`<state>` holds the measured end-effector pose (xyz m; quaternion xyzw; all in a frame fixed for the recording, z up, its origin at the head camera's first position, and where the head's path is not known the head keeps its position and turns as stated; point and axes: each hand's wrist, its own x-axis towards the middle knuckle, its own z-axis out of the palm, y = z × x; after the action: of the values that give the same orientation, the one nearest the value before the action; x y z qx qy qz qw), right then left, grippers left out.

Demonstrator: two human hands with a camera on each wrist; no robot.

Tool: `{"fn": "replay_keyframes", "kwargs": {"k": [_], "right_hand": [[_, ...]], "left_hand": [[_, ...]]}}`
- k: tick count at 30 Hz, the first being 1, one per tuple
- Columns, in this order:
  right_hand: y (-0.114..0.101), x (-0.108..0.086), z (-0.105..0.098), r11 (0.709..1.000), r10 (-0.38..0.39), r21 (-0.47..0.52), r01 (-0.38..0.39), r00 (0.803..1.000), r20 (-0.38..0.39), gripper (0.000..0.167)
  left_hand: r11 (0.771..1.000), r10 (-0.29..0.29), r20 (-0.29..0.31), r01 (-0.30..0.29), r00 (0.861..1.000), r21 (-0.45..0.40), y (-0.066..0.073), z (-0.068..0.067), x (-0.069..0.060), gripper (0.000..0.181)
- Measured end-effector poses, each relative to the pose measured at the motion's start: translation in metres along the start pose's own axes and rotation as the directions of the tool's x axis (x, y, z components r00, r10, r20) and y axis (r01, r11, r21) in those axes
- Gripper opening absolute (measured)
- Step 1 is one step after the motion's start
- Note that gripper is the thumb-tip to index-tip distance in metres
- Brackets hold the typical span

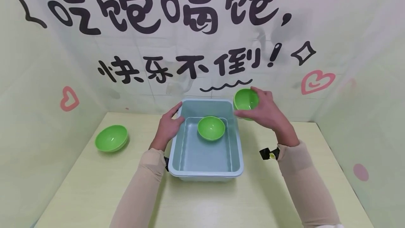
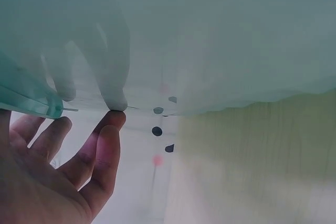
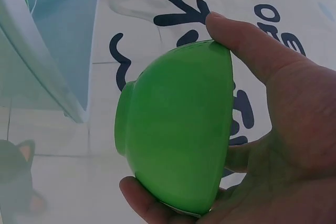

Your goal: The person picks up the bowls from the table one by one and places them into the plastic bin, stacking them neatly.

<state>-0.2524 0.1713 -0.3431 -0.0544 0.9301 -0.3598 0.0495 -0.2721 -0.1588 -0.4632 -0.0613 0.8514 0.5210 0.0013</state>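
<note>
A pale blue plastic tub point(image 1: 205, 173) stands in the middle of the table, with a green bowl point(image 1: 211, 128) upright inside it toward the back. My left hand point(image 1: 169, 127) holds the tub's left rim, thumb over the edge. In the left wrist view its fingers point(image 2: 107, 150) touch the tub's outer wall. Beyond the tub's right rim, raised and tilted, is a second green bowl point(image 1: 245, 99). My right hand point(image 1: 264, 110) grips it by the rim, thumb and fingers on opposite sides. The right wrist view shows this bowl's point(image 3: 176, 124) outside and foot ring.
Another green bowl point(image 1: 111, 138) sits on the table point(image 1: 202, 203) at the left. A printed sheet point(image 1: 202, 45) with black lettering hangs behind the tub. Pale side walls point(image 1: 367, 115) border the table. A dark wrist camera point(image 1: 265, 153) sticks out from the right wrist.
</note>
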Motion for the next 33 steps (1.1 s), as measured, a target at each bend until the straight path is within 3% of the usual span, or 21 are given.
{"fn": "replay_keyframes", "kwargs": {"k": [15, 33], "right_hand": [[-0.014, 0.011, 0.023, 0.999, -0.016, 0.043, 0.015, 1.0, 0.021, 0.115], [-0.03, 0.026, 0.053, 0.995, -0.018, 0.103, 0.013, 0.999, 0.05, 0.117]], "left_hand": [[0.999, -0.005, -0.025, 0.006, 1.0, 0.041, 0.009, 0.002, -0.002, 0.065], [0.998, -0.002, -0.02, 0.003, 1.0, 0.057, 0.007, 0.002, -0.002, 0.065]]}}
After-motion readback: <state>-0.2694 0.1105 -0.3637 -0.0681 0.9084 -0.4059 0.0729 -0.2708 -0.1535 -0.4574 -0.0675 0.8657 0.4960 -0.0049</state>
